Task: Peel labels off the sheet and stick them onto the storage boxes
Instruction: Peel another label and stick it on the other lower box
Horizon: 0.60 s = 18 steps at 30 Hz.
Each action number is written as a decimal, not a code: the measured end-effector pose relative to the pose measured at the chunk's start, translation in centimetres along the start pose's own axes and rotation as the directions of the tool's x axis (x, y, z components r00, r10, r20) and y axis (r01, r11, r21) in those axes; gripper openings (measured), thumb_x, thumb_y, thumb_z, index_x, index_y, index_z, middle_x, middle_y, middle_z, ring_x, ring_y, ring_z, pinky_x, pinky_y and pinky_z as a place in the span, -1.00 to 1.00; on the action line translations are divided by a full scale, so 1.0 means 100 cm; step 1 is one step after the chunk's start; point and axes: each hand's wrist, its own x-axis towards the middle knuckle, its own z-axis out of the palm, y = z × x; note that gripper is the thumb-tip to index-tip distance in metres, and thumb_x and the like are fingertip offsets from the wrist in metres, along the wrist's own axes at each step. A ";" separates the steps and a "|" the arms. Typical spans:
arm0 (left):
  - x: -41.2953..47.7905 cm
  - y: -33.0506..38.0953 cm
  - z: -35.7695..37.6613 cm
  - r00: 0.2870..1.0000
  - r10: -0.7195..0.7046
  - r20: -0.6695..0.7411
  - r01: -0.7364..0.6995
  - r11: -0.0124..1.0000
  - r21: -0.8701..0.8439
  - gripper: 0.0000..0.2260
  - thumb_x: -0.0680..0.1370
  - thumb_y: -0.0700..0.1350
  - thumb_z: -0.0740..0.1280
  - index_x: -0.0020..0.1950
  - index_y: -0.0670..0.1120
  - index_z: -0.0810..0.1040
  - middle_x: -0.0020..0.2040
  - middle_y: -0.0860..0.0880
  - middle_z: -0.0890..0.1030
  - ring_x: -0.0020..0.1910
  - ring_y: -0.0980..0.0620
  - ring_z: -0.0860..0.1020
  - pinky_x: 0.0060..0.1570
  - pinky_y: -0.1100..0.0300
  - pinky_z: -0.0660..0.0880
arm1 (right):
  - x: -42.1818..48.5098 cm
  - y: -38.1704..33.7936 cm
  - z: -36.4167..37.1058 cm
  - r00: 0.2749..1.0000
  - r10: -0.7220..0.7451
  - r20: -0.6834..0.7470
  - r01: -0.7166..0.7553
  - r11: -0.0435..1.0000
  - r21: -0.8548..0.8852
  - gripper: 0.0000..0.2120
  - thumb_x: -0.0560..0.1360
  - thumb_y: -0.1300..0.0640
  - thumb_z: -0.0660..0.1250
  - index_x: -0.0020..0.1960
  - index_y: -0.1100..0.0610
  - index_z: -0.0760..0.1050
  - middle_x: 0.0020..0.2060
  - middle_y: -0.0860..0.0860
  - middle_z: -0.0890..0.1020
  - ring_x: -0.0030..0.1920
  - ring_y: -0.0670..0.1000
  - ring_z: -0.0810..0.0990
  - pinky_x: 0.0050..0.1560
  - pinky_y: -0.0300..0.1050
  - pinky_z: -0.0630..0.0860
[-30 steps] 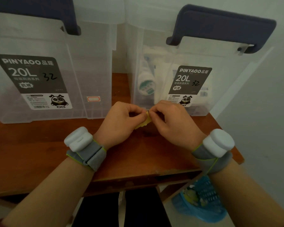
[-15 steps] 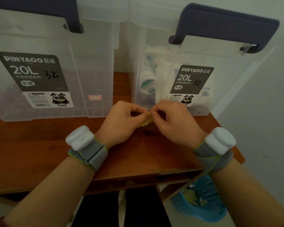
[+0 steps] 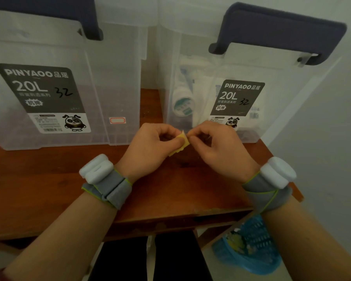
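A small yellow paper sheet (image 3: pixel 180 144) is held over the brown wooden table (image 3: pixel 170 189), right between the two hands. The left hand (image 3: pixel 150 147) pinches the sheet with its thumb and curled fingers. The right hand (image 3: pixel 219 148) pinches the sheet's top corner with its fingertips. The two hands are very close together.

Just behind them, two big see-through plastic boxes with dark lids stand side by side on the table. The left box (image 3: pixel 114 78) has a little white label with a red edge (image 3: pixel 117 120) stuck low on its front. The right box (image 3: pixel 282 94) has white things inside.

A grey band (image 3: pixel 109 188) with a white block on it wraps each wrist. A blue plastic basket (image 3: pixel 251 252) sits on the floor, below the table's right corner.
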 end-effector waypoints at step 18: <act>0.000 0.000 0.000 1.000 -0.016 0.007 0.016 1.000 0.024 -0.93 0.50 -0.07 0.37 -0.12 0.00 0.65 -0.23 -0.05 0.68 -0.30 0.10 0.59 -0.28 0.24 0.51 | -0.001 -0.001 0.003 0.990 0.016 -0.142 -0.009 0.999 0.054 -0.92 0.42 0.17 0.40 -0.18 0.16 0.52 -0.30 0.04 0.56 -0.30 -0.05 0.50 -0.26 -0.25 0.42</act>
